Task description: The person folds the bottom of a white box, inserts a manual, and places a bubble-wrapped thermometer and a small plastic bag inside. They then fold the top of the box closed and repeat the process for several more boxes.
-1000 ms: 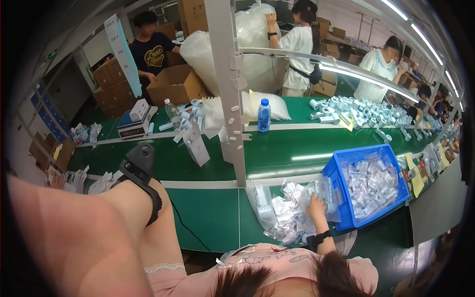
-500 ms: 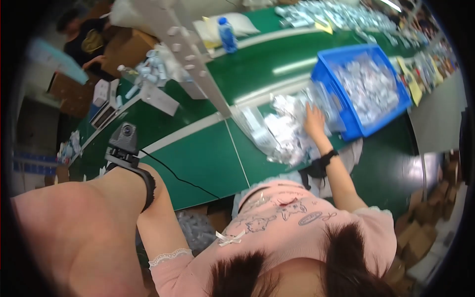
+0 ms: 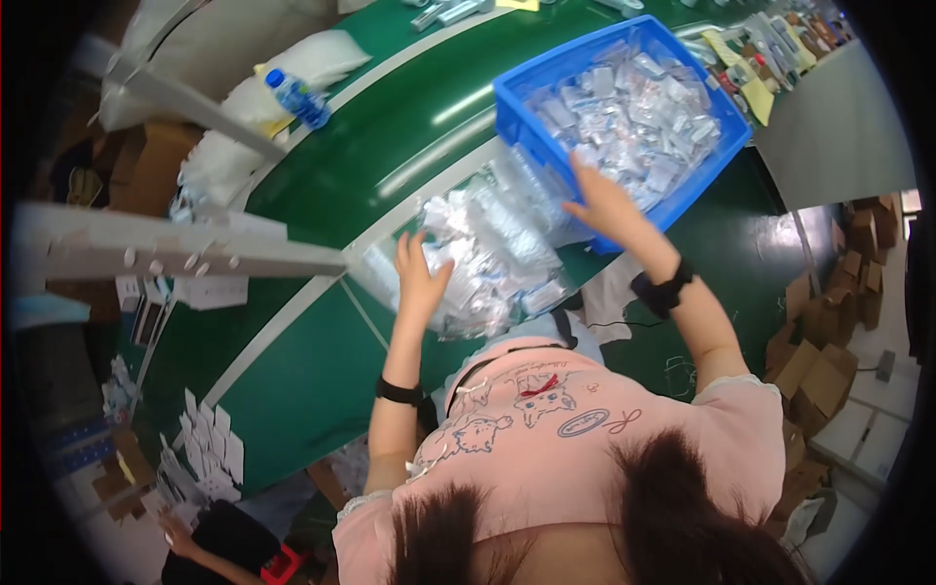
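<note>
My left hand (image 3: pixel 421 281) is over the left part of a heap of small white and silvery packets (image 3: pixel 473 244), its fingers spread and holding nothing visible. The packets lie in and on a clear plastic bag (image 3: pixel 531 185) spread on the green table. My right hand (image 3: pixel 612 207) is at the near left wall of a blue plastic bin (image 3: pixel 534 132), thumb and fingers apart. Nothing shows in its grip, though the far side of the hand is hidden. Many small clear-bagged packets (image 3: pixel 639 117) fill the bin.
A blue-capped bottle (image 3: pixel 297 97) stands beyond the bag, near a white sack (image 3: pixel 327 63). A pale metal post (image 3: pixel 195 244) reaches in from the left. Flat white cartons (image 3: pixel 210 439) are at lower left, near another person's hand (image 3: pixel 175 534). Cardboard boxes (image 3: pixel 819 385) are piled at right.
My left hand has come from close to the camera at lower left onto the packets. My right hand has left the packet heap for the bin's edge. The view has swung right.
</note>
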Motion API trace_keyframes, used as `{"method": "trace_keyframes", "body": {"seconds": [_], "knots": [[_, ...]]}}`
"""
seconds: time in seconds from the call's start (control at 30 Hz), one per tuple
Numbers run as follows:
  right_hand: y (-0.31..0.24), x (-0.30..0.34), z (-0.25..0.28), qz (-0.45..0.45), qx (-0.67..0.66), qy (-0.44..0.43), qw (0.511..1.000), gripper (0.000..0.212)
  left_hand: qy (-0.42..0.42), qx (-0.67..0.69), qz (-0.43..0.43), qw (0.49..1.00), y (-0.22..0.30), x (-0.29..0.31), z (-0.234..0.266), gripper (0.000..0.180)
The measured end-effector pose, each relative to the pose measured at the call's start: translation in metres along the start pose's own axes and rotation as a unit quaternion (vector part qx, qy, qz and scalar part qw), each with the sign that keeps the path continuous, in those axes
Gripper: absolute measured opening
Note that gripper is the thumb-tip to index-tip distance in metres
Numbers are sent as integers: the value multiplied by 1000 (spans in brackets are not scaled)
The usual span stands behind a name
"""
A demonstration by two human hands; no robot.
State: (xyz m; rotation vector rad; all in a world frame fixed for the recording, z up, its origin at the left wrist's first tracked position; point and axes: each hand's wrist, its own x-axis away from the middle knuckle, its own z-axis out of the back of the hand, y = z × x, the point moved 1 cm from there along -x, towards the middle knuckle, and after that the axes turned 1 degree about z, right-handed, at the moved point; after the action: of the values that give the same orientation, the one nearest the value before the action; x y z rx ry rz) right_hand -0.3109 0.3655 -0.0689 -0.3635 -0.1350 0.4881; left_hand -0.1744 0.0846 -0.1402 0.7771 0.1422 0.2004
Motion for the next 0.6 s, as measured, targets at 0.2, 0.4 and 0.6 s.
{"method": "trace_keyframes", "body": {"seconds": [0.2,0.4,0.6], "knots": [[23,-4,-22,4,-5,27,1000,74,-58,-139,229,962,-11,2,-35,74],[31,-4,-22,-24,-90,58,994,69,-51,-166,239,955,-35,5,-38,71],[42,-5,-17,-81,-125,76,986,61,9,-133,223,966,-43,10,-38,66]]}}
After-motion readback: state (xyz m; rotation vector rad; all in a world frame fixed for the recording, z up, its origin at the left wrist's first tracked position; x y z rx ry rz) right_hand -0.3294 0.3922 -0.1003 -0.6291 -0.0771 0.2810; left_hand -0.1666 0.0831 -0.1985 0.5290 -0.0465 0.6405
